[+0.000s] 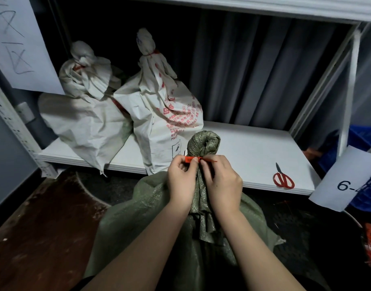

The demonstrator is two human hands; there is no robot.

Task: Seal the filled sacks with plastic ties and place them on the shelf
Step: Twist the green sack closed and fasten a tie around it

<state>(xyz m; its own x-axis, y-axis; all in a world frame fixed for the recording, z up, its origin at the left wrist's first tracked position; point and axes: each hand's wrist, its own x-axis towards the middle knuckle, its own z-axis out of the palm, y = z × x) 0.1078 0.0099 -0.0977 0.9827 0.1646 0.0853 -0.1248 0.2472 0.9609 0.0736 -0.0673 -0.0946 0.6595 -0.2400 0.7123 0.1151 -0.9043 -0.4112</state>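
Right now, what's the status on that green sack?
Both hands, left and right, pinching red tie around green sack neck. Not yet shelved. Two white sacks on shelf; scissors at its edge.

- The green sack (151, 217) is running off the bottom edge, its base unseen.
- The right hand (221, 183) is covering part of the red tie (192, 159).
- A blue crate (363, 139) is being cropped at right, a paper label (346, 181) hiding its front.

grey curtain (254, 70) | dark red-brown floor (33, 217) | dim light
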